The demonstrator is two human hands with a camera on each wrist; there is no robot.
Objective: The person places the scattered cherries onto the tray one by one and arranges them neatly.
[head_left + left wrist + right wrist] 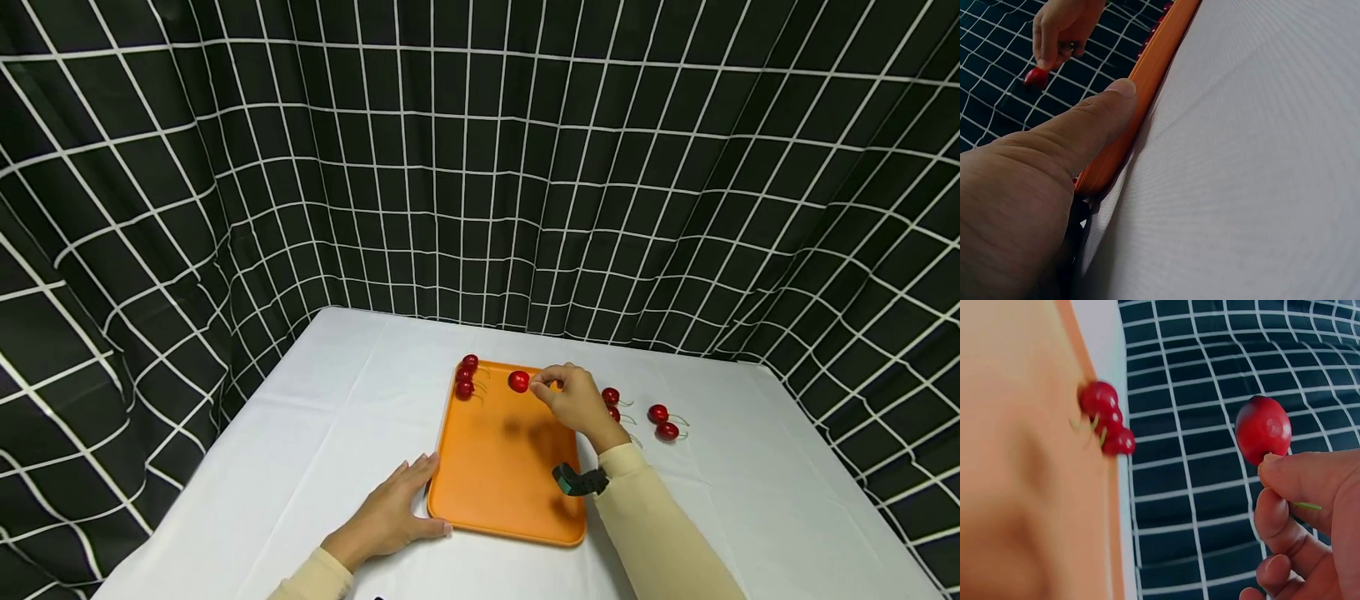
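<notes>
My right hand (576, 402) pinches a red cherry (518, 382) by its stem, between thumb and fingers, above the far part of an orange tray (495, 475). In the right wrist view the held cherry (1264, 430) hangs at the fingertips, and a bit of green stem shows behind them. My left hand (392, 510) rests with its fingers along the tray's near left corner, and its thumb (1094, 122) lies against the rim. Three cherries (465, 377) with stems sit in a row at the tray's far left corner.
Right of the tray lie more cherries (611, 397) on the white tablecloth (345, 375), partly hidden by the right arm. Farther right is a pair of cherries (666, 431). A black curtain (480, 192) with a white grid stands around the table's back and sides.
</notes>
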